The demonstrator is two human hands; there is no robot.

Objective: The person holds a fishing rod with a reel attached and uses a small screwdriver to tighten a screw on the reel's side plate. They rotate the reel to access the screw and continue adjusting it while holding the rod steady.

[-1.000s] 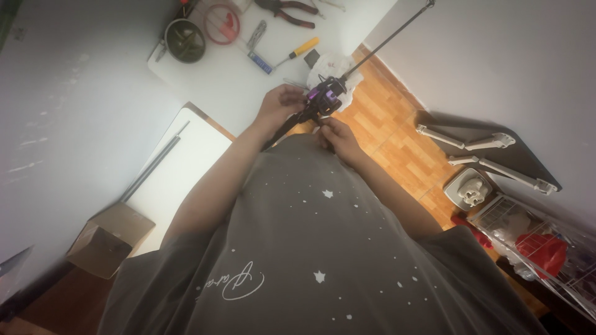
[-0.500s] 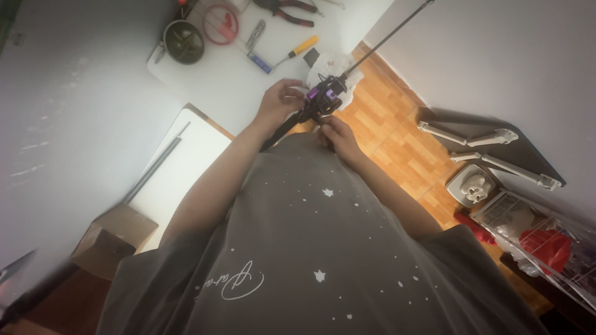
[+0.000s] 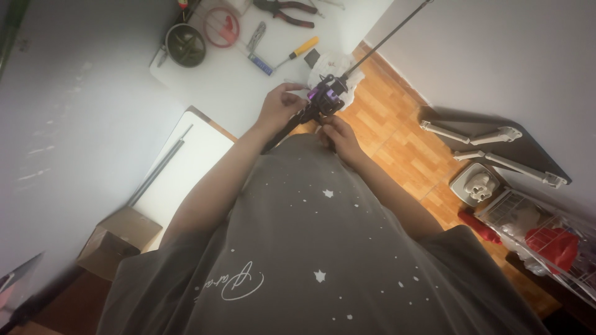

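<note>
I hold a thin black fishing rod (image 3: 386, 38) with a dark purple-tinted reel (image 3: 325, 98) close in front of my belly. My left hand (image 3: 277, 107) grips the rod's handle just below the reel, fingers curled around it. My right hand (image 3: 338, 135) is under the reel, fingers closed on its near side; what exactly they pinch is hidden. The rod's tip runs up and right past the frame's top edge. My grey star-printed shirt (image 3: 323, 248) fills the lower view.
A white table (image 3: 236, 74) carries red-handled pliers (image 3: 288, 11), a yellow-handled screwdriver (image 3: 299, 51), a red ring (image 3: 221, 27), a dark round bowl (image 3: 185, 44) and crumpled white paper (image 3: 338, 65). Wood floor (image 3: 403, 149), a dark board with white parts (image 3: 496, 146), a wire rack (image 3: 546, 239), a cardboard box (image 3: 118, 239).
Both hands stay on the rod and reel with only slight shifts; the view has barely moved.
</note>
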